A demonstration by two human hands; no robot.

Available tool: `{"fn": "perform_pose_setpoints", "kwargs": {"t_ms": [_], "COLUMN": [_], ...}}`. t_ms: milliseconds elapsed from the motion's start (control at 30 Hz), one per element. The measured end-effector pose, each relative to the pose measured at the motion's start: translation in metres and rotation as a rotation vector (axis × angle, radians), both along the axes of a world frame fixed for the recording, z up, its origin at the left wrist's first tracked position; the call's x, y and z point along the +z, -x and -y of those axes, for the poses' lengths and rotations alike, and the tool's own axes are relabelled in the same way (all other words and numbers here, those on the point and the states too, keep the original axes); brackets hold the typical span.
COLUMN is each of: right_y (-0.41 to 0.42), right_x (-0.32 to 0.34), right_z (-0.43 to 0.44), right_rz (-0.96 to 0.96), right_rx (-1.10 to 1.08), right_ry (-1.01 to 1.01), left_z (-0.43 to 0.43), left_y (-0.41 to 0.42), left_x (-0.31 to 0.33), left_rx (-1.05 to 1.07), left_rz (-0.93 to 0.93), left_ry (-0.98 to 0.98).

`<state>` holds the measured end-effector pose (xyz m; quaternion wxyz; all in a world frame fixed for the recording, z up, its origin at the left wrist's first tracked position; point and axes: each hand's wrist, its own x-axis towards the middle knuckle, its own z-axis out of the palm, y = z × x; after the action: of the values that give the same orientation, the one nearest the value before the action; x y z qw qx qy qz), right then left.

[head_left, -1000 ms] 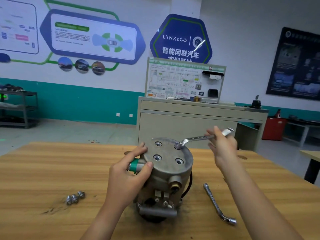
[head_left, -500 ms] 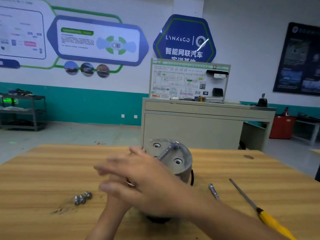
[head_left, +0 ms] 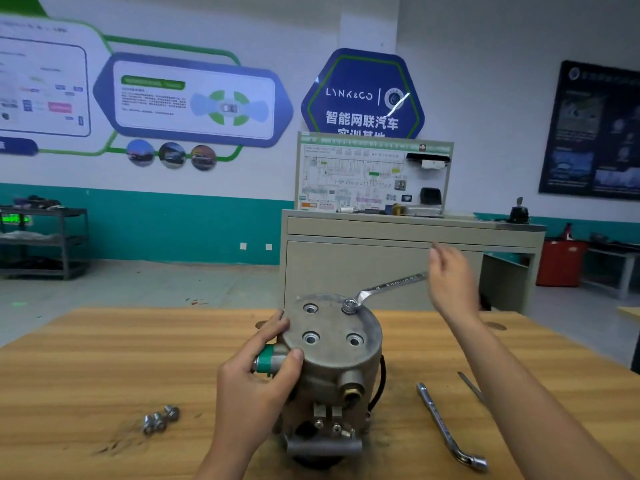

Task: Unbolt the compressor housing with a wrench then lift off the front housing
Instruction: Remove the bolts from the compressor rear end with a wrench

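Looking at the compressor first: it stands on end mid-counter, w/ the round housing face up. The wrench has its ring end seated on the far-right bolt, handle sticking out to the right. The other three holes in the face look empty, so I judge 3 of 4 out, one to go.

The left hand grips the compressor's side, fingers wrapped up to the rim, thumb by the green-capped port. The right hand is at the handle's tip, blurred; I can't tell whether its fingers have closed on it or only touch it.

Further left on the counter sits a small cluster of loose bolts, prob. the ones already pulled. Right of the compressor & apart from it lies a bent socket wrench, w/ a thin shaft beside it, partly behind the forearm.

Left to do, as I read it: back out the last bolt, put the wrench down, then lift the housing off. It sits flush on the body, as far as I can see.
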<state>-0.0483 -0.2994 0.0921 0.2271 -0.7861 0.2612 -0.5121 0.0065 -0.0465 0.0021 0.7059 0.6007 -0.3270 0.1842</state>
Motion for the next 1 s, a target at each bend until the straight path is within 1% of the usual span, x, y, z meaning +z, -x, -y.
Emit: {"fn": "perform_pose_setpoints", "kwargs": {"t_ms": [67, 133, 167, 233, 267, 300, 367, 400, 467, 533, 567, 600, 633, 700, 733, 767, 800, 833, 867, 933, 1000], "right_y": [-0.039, -0.068, -0.078, -0.089, -0.091, -0.091, -0.083, -0.075, -0.051, -0.019, 0.001, 0.022, 0.039, 0.064, 0.072, 0.078, 0.084, 0.089, 0.092, 0.098, 0.104], "right_x": [0.024, 0.044, 0.049, 0.051, 0.049, 0.044, 0.035, 0.031, 0.02, -0.001, -0.014, -0.026, -0.038, -0.059, -0.065, -0.069, -0.07, -0.069, -0.066, -0.058, -0.048], "right_z": [0.005, -0.006, -0.018, -0.05, -0.068, -0.087, -0.128, -0.149, -0.181, -0.196, -0.2, -0.202, -0.201, -0.19, -0.183, -0.178, -0.173, -0.168, -0.164, -0.157, -0.154], "right_rz": [-0.319, -0.539, -0.643, -0.807, -0.84, -0.832, -0.733, -0.665, -0.549, -0.438, -0.332, -0.185, -0.005, 0.321, 0.439, 0.513, 0.555, 0.556, 0.518, 0.39, 0.274], "right_rx": [0.071, 0.197, 0.23, 0.27, 0.283, 0.288, 0.303, 0.332, 0.387, 0.501, 0.605, 0.72, 0.806, 0.828, 0.815, 0.829, 0.853, 0.873, 0.883, 0.865, 0.798], "right_ry": [-0.089, -0.179, -0.158, -0.006, 0.104, 0.224, 0.428, 0.489, 0.59, 0.634, 0.612, 0.552, 0.489, 0.358, 0.286, 0.215, 0.14, 0.09, 0.071, 0.152, 0.324], "left_z": [0.004, 0.008, 0.009, 0.01, 0.011, 0.012, 0.014, 0.014, 0.013, 0.012, 0.011, 0.008, 0.005, 0.0, -0.001, -0.002, -0.003, -0.003, -0.002, -0.002, -0.001], "left_y": [0.003, 0.003, 0.003, 0.004, 0.004, 0.005, 0.009, 0.01, 0.01, 0.003, -0.001, 0.0, -0.001, 0.001, 0.001, 0.001, 0.001, 0.002, 0.002, 0.003, 0.003], "left_x": [0.004, 0.006, 0.008, 0.012, 0.014, 0.016, 0.019, 0.02, 0.019, 0.009, 0.005, 0.003, 0.002, 0.004, 0.004, 0.004, 0.004, 0.004, 0.005, 0.006, 0.007], "left_rx": [0.01, 0.004, -0.005, -0.01, 0.002, 0.023, 0.048, 0.045, 0.069, 0.124, 0.119, 0.066, 0.011, -0.012, 0.003, 0.014, 0.02, 0.018, 0.006, -0.014, -0.015], "left_rz": [0.02, 0.034, 0.032, 0.039, 0.057, 0.076, 0.089, 0.082, 0.071, 0.146, 0.106, 0.045, 0.021, 0.003, 0.0, 0.011, 0.017, 0.013, 0.005, 0.011, 0.021], "left_ry": [-0.037, -0.076, -0.095, -0.122, -0.124, -0.126, -0.132, -0.133, -0.12, -0.188, -0.222, -0.223, -0.191, -0.112, -0.093, -0.079, -0.08, -0.082, -0.085, -0.086, -0.081]}}
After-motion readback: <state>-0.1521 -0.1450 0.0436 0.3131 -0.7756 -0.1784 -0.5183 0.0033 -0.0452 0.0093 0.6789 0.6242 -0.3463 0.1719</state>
